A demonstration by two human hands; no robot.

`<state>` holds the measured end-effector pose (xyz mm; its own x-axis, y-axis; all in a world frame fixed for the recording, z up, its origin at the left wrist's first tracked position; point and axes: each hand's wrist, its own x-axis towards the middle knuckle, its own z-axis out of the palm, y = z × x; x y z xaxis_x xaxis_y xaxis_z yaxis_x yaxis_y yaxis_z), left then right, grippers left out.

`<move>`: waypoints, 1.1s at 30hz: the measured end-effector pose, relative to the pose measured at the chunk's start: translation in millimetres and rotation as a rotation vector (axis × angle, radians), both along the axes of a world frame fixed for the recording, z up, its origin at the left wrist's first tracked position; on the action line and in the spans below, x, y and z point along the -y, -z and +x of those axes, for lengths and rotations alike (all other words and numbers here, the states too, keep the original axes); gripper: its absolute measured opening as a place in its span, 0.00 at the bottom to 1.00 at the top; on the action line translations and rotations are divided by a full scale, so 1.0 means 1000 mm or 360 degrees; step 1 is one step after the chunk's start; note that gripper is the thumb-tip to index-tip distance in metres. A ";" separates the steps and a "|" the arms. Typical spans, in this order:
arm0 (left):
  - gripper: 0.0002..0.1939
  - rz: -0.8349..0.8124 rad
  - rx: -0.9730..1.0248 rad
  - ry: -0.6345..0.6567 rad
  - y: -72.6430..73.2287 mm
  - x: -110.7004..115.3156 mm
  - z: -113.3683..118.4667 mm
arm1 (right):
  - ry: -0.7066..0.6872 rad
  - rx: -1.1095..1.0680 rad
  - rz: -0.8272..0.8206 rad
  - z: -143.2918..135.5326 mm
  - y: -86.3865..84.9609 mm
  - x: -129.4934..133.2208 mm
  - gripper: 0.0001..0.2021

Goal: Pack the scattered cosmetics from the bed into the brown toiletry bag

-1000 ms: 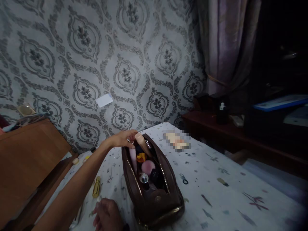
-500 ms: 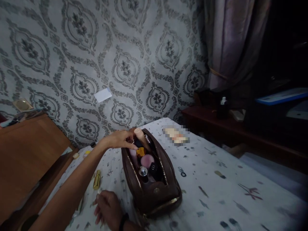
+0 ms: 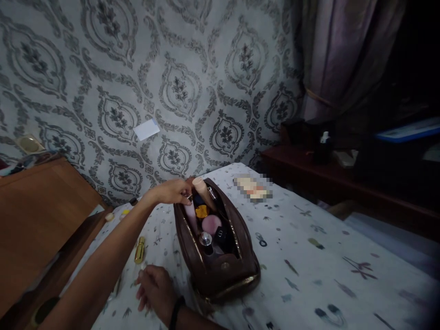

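A brown zip bag [image 3: 223, 279] stands unzipped on the bed-like patterned cloth. Inside it are a beige tube [image 3: 202, 190], a yellow item [image 3: 201, 211], a pink round puff [image 3: 211, 224], a black box-shaped item [image 3: 222, 238], a bottle with a silvery round cap [image 3: 206, 240] and a pale pink tube [image 3: 190, 215]. My left hand [image 3: 173, 191] has its fingers closed at the bag's far left rim. Left of the bag, my right hand [image 3: 156, 286] is curled, with a tiny white thing at its fingertips that I cannot make out. Just beyond lies a gold tube [image 3: 140, 250].
A white cloth with printed shapes [image 3: 292, 256] covers the surface. A blurred-out flat item [image 3: 252, 188] lies beyond the bag. Brown wooden furniture [image 3: 51, 201] stands at left, a dark red shelf [image 3: 292, 160] at right, and a patterned wall [image 3: 178, 87] behind.
My left thumb and fingers have drawn back from over the bag's contents to its left rim. My right hand stays almost in place. The view has shifted slightly.
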<state>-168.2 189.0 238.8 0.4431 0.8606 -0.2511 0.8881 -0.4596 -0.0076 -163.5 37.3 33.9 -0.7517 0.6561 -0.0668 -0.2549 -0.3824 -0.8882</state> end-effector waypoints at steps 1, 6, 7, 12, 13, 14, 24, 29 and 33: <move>0.10 -0.0001 -0.0011 0.0023 -0.001 -0.001 0.000 | -0.0005 -0.0002 0.0002 0.000 0.000 0.000 0.27; 0.07 0.0017 -0.0111 0.0049 -0.004 -0.002 0.006 | -0.0010 0.0007 -0.0014 0.001 -0.001 0.001 0.27; 0.07 0.0021 -0.0136 0.0044 -0.005 -0.003 0.007 | -0.0009 0.0015 -0.0010 0.001 -0.002 0.001 0.27; 0.05 -0.0049 -0.0128 0.0060 -0.003 -0.012 0.007 | -0.0019 0.0035 -0.0004 0.003 -0.003 0.001 0.25; 0.05 -0.0075 -0.0091 0.0053 -0.003 -0.014 0.006 | -0.0019 0.0035 -0.0013 0.003 -0.003 0.001 0.24; 0.06 -0.0093 -0.0045 0.0038 -0.002 -0.016 0.004 | -0.0019 0.0031 -0.0021 0.003 -0.003 0.001 0.24; 0.14 -0.0200 0.0226 -0.0019 0.000 -0.008 -0.005 | -0.0024 0.0066 -0.0048 0.002 -0.005 0.001 0.20; 0.13 -0.0205 0.0265 -0.0003 0.001 -0.004 -0.001 | -0.0006 0.0049 -0.0024 0.002 -0.005 0.000 0.19; 0.13 -0.0213 0.0294 0.0057 0.001 0.000 0.004 | -0.0021 0.0092 -0.0032 -0.001 -0.004 0.000 0.18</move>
